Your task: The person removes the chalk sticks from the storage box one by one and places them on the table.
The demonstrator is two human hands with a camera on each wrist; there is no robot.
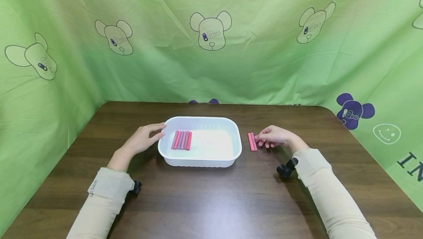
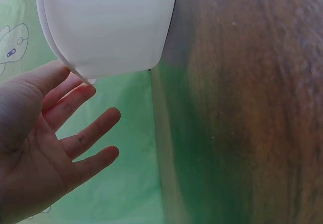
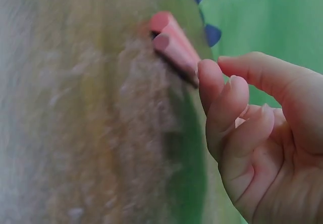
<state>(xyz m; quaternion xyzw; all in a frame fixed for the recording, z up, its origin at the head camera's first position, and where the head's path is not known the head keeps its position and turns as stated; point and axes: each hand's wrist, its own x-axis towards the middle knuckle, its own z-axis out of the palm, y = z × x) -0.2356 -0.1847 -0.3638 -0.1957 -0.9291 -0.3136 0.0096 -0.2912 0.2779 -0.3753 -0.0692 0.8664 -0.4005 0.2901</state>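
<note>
A white plastic tray (image 1: 204,162) stands on the table, with a row of several pink and mauve round sticks (image 1: 181,140) at its left side. My left hand (image 1: 141,139) touches the tray's left end; in the left wrist view its thumb (image 2: 53,76) and fingertips meet the rim, the other fingers spread. Right of the tray, a bright pink stick (image 1: 250,142) and a mauve stick (image 1: 253,140) lie side by side. The thumb and index finger of my right hand (image 1: 273,136) are at the mauve stick, a small gap between their tips; the other fingers curl loosely.
The brown wooden table (image 1: 205,202) meets a green printed curtain (image 1: 211,73) at its back and sides. A black wrist camera (image 1: 286,168) sits on the right wrist and another (image 1: 135,187) on the left.
</note>
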